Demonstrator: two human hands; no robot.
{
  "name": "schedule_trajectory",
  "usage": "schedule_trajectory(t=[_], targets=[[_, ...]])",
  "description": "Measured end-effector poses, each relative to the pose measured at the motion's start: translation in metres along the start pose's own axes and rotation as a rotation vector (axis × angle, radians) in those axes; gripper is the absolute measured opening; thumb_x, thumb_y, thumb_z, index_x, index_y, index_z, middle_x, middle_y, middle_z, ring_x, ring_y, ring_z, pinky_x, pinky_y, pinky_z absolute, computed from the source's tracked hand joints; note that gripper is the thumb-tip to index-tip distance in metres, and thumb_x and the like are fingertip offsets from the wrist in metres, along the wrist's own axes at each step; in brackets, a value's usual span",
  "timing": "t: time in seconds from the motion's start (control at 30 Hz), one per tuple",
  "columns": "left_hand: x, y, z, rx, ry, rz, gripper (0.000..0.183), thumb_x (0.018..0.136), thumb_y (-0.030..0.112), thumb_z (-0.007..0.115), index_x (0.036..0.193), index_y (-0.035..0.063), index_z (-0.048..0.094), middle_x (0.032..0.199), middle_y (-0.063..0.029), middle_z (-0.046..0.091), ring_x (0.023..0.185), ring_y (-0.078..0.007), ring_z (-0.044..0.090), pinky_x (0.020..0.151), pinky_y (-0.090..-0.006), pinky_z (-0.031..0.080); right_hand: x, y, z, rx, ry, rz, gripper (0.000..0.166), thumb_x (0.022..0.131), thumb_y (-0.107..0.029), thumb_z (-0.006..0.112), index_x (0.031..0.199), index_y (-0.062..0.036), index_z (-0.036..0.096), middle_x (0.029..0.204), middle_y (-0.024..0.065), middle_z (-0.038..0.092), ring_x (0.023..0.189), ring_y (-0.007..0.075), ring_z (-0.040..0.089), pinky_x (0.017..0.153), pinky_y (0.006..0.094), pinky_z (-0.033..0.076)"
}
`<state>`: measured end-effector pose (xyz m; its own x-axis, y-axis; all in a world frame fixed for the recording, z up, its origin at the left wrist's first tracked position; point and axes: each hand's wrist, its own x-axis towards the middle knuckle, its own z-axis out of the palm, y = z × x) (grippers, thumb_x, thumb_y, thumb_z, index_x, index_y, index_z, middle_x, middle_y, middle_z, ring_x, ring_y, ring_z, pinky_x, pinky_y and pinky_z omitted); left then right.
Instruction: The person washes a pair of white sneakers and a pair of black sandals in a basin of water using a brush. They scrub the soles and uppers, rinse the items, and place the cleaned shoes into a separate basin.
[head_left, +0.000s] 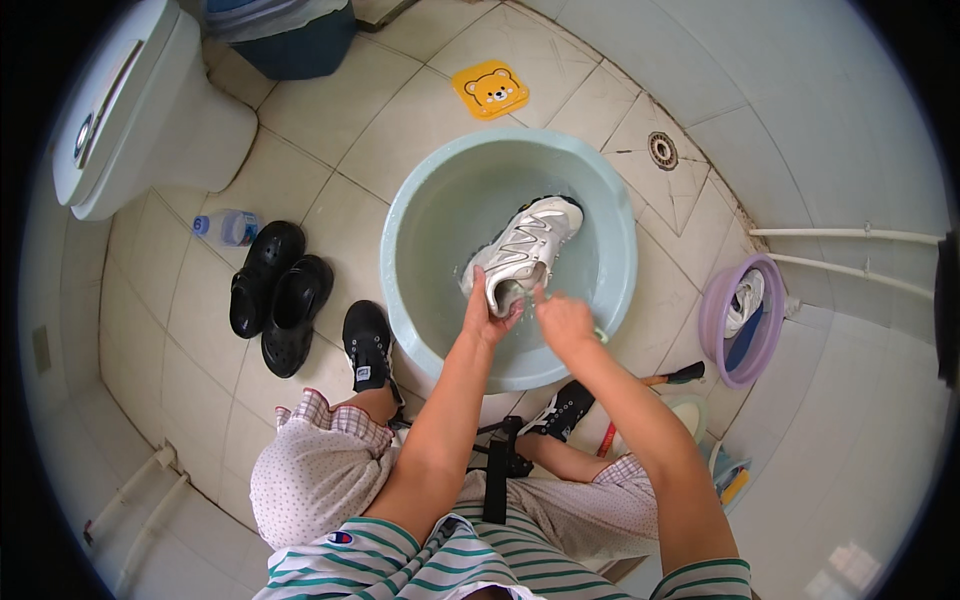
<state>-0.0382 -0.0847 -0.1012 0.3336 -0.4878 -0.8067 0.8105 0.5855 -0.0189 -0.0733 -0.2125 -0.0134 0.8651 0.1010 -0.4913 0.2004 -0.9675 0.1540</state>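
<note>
A white and grey sneaker (525, 238) is held over a pale green plastic basin (399, 247) with water in its bottom. My left hand (487, 311) grips the shoe at its heel, with the thumb along the side of the collar. The toe points away from me to the upper right. My right hand (566, 321) is closed on a slim tool with a pale green handle end (601, 334), probably a brush. Its working end lies by the shoe's opening, largely covered by my fingers and blurred.
Black clogs (289, 315) and a plastic bottle (229, 227) lie left, near the toilet (165, 120). Beyond the basin are a yellow bear-printed item (491, 90) and a floor drain (663, 151). A purple basin (709, 330) holding white and blue items, and a black-headed brush (679, 374), are right.
</note>
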Motion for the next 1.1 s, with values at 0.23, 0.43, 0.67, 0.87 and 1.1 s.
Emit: schedule_trajectory(t=[0.23, 0.43, 0.67, 0.87, 1.1], targets=[[0.007, -0.001, -0.002, -0.058, -0.042, 0.031, 0.058, 0.085, 0.062, 0.036, 0.114, 0.0143, 0.052, 0.106, -0.0046, 0.059, 0.090, -0.0220, 0.057, 0.070, -0.0350, 0.050, -0.007, -0.047, 0.014, 0.154, -0.088, 0.024, 0.039, 0.082, -0.009, 0.047, 0.121, -0.0012, 0.050, 0.070, 0.0086, 0.062, 0.064, 0.0185, 0.064, 0.049, 0.0311, 0.050], [0.007, 0.002, -0.003, -0.012, -0.043, 0.016, 0.060, 0.086, 0.062, 0.033, 0.116, 0.0136, 0.051, 0.107, -0.0069, 0.059, 0.090, -0.0245, 0.058, 0.072, -0.0383, 0.050, 0.007, -0.018, -0.003, 1.765, -0.702, 0.435, 0.031, 0.091, -0.017, 0.043, 0.121, -0.0140, 0.051, 0.052, -0.0027, 0.042, 0.039, 0.0083, 0.040, 0.031, 0.0264, 0.032], [0.011, -0.002, -0.002, 0.006, -0.012, 0.055, 0.064, 0.083, 0.066, 0.033, 0.112, 0.0135, 0.055, 0.101, -0.0078, 0.060, 0.081, -0.0275, 0.058, 0.066, -0.0393, 0.051, -0.004, -0.059, 0.025, 2.210, -0.287, 0.514, 0.031, 0.092, -0.020, 0.042, 0.123, -0.0183, 0.047, 0.054, -0.0023, 0.039, 0.039, 0.0076, 0.035, 0.030, 0.0239, 0.028], [0.008, -0.001, 0.001, -0.056, -0.009, -0.069, 0.064, 0.081, 0.069, 0.035, 0.111, 0.0161, 0.055, 0.101, -0.0034, 0.060, 0.086, -0.0218, 0.056, 0.070, -0.0341, 0.048, -0.008, -0.023, 0.005, 0.328, -0.015, -0.004, 0.026, 0.084, -0.011, 0.046, 0.104, -0.0104, 0.063, 0.066, 0.0149, 0.061, 0.059, 0.0271, 0.061, 0.050, 0.0395, 0.047], [0.001, 0.001, 0.001, 0.079, 0.081, -0.080, 0.072, 0.071, 0.078, 0.038, 0.104, 0.0164, 0.058, 0.091, -0.0039, 0.062, 0.078, -0.0189, 0.059, 0.065, -0.0314, 0.048, -0.002, -0.004, -0.011, 0.068, 0.011, 0.068, 0.033, 0.082, -0.011, 0.048, 0.113, -0.0031, 0.055, 0.066, 0.0140, 0.062, 0.061, 0.0263, 0.063, 0.053, 0.0363, 0.050]])
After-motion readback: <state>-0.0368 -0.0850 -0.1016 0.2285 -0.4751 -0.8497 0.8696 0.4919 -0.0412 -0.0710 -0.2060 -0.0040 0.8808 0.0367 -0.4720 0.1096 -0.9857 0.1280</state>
